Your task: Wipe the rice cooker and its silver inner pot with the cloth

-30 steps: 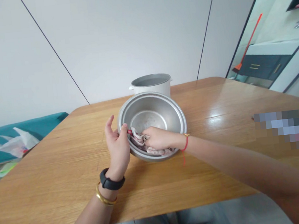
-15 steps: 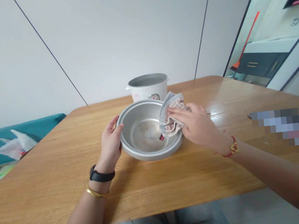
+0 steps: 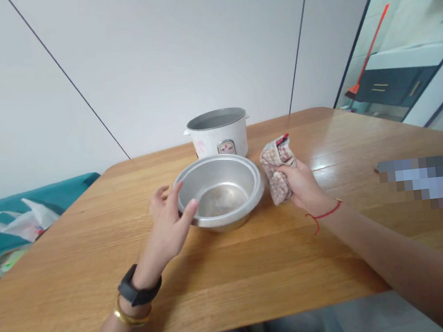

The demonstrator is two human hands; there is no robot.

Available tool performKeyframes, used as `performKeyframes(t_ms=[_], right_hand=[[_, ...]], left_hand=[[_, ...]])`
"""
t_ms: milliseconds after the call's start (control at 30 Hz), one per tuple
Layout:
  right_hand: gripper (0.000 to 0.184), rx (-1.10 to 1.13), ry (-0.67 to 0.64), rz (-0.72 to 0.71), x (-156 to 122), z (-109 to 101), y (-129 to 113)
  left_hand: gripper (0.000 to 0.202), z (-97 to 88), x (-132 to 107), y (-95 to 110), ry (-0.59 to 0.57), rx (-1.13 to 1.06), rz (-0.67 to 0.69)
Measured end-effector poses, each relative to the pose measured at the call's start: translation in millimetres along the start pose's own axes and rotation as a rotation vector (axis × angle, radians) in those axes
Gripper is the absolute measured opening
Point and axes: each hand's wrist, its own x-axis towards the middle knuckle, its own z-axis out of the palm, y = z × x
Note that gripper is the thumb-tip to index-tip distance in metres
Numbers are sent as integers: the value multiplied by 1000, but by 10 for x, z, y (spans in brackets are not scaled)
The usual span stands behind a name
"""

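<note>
A silver metal pot (image 3: 221, 191) sits flat on the wooden table (image 3: 232, 270), empty inside. My left hand (image 3: 170, 224) is at its left rim with fingers apart, thumb near the edge, holding nothing. My right hand (image 3: 302, 184) is just right of the pot, closed around a bunched patterned cloth (image 3: 276, 169) held above the table. Behind the pot stands a white rice cooker body (image 3: 218, 133) with no lid on it.
A blurred-out object (image 3: 429, 186) lies at the table's right edge. A teal sofa with a white plastic bag (image 3: 21, 221) is to the left. White wall panels stand behind the table; a doorway with an orange broom (image 3: 366, 55) is at the right.
My right hand wiped inside the pot, lifted the cloth over the right rim, then drew it out to the right. The tilted pot settled flat, and my left hand loosened from its rim.
</note>
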Motion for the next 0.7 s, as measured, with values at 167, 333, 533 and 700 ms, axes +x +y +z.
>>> performKeyframes(t_ms=[167,333,533,700], right_hand=[[30,45,40,-29,30,-23,-42],[18,-189,-67,-259,-217,36,-157],[45,-768,-367,-1070,-810,314,-641],[43,-1109,-565,-1173,-1159,582,-841]], left_hand=[[28,26,-110,232,-295,322,547],[25,18,-11,362,-54,64,372],[31,-23,-30,566,199,-292,83],[19,76,-52,572,181,-519,136]])
